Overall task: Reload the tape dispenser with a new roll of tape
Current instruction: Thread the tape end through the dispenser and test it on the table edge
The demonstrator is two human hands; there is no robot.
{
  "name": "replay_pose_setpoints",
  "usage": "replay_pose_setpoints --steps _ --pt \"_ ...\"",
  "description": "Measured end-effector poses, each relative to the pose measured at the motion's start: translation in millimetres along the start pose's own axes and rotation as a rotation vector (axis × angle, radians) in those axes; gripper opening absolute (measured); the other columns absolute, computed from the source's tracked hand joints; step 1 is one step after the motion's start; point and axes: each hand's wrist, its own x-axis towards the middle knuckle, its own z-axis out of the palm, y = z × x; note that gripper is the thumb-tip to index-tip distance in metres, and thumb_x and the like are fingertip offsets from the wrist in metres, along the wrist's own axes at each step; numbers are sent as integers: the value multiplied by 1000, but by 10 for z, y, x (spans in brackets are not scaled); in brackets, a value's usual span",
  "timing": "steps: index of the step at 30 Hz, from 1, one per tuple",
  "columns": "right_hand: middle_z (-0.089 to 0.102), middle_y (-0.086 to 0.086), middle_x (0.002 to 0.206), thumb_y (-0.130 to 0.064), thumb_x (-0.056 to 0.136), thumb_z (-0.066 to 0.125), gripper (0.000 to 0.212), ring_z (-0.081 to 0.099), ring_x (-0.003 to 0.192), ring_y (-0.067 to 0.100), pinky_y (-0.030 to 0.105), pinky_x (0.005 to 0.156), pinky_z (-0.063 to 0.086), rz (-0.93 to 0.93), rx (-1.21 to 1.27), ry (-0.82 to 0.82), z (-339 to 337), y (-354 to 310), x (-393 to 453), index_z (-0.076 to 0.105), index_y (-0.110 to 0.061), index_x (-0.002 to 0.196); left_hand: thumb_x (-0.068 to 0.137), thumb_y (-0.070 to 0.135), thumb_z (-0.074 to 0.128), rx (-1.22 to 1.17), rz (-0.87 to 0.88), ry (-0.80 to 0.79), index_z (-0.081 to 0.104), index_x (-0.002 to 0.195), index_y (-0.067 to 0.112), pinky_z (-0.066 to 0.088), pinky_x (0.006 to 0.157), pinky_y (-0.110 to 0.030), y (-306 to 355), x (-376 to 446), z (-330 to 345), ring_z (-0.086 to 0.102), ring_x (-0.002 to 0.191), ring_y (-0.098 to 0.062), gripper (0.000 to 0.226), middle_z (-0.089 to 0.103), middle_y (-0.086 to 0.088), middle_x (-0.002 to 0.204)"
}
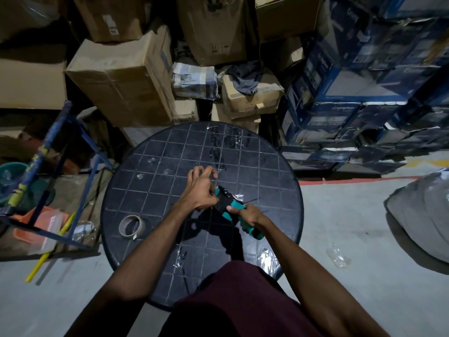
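Observation:
A teal and black tape dispenser (232, 207) is held just above the round black table (155, 171). My right hand (247, 216) grips its handle, whose teal end sticks out toward me. My left hand (201, 188) is on the dispenser's front end, thumb and forefinger pinched there and the other fingers spread. Clear tape glints beside the dispenser's head; whether my left fingers pinch the tape or the frame I cannot tell. A roll of tape (132, 226) with a brownish core lies flat on the table's left side, apart from both hands.
Scraps of clear tape (226, 139) stick to the tabletop. Brown cardboard boxes (126, 79) are stacked behind the table, blue boxes (345, 93) at the right. A blue metal frame (73, 147) and a yellow stick stand at the left; a grey covered heap (422, 215) lies right.

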Motion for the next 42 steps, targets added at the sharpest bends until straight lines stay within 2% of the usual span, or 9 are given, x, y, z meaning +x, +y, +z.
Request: replay_pose_setpoints --steps 4,7,15,18,21,25,28,33,42 --pt "73 7 82 -74 73 71 69 67 66 20 33 62 55 30 -5 6 18 -18 44 70 -8 94 59 28 69 3 1 -7 70 55 17 24 106 -44 -6 88 -88 30 119 -18 12 42 13 128" --pt "72 8 81 -71 78 69 68 66 62 19 31 58 55 46 3 -12 18 -29 34 68 -6 97 61 24 73 -13 -2 -11 67 54 18 26 106 -46 -12 147 -146 30 120 -18 11 41 13 130" --pt "74 13 88 -83 69 65 80 69 69 24 47 76 61 48 9 -50 8 -64 63 69 -9 100 66 22 72 -32 -1 -53 75 60 19 28 104 -43 1 262 -240 29 120 -20 7 40 11 131" --pt "73 12 84 -76 82 60 73 68 66 22 39 68 59 63 15 -75 22 -80 42 67 -6 102 73 25 74 -71 -42 -77 74 66 23 33 102 -46 -25 250 -235 30 119 -19 7 42 8 127" --pt "72 10 84 -75 85 57 72 66 70 23 44 77 59 77 29 -97 33 -62 48 66 -6 105 81 31 71 -92 -66 -76 74 79 26 33 103 -47 -37 213 -200 32 119 -18 6 46 6 120" --pt "72 11 84 -75 84 58 74 66 71 24 44 78 58 84 42 -102 45 -57 63 66 -5 105 86 54 64 -88 -145 -155 75 96 26 31 102 -46 -47 202 -111 33 122 -18 32 51 6 120" --pt "73 11 81 -75 82 62 75 66 67 23 39 67 57 90 76 -111 49 -73 53 67 -4 106 81 59 70 -127 -153 -185 74 92 27 32 103 -47 -53 187 -41 34 123 -18 35 56 4 120" --pt "71 11 83 -70 87 59 69 65 65 21 33 60 57 89 76 -117 39 -71 38 65 -4 107 82 38 77 -186 -186 -163 73 81 24 41 104 -51 -87 199 -17 52 116 -19 14 72 9 100" --pt "69 11 77 -69 86 61 69 63 62 22 37 63 56 99 108 -117 44 -132 139 65 -3 106 89 36 63 17 -169 -163 64 78 13 48 81 -40 -132 305 -94 65 93 -29 25 71 -4 87"
